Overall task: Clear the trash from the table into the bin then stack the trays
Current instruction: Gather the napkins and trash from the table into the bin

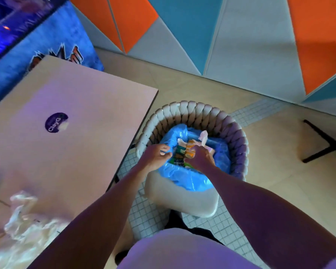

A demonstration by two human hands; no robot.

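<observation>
Orange-blue wall panels (241, 45), tiled floor (270, 152)

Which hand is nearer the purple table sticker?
Left. The left hand grips the blue bag, right of the purple sticker; the right hand is farther right, gripping wrappers.

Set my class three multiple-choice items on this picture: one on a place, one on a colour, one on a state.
1. The blue bag sits: A on a shelf; B on the floor; C on the chair.
2. The round sticker on the table is: A purple; B green; C yellow.
3. The right hand: A lies flat; B grips wrappers; C hangs empty.
Answers: 1 C, the chair's backrest curves round it; 2 A, it shows dark purple; 3 B, fingers curl round wrappers.
</observation>
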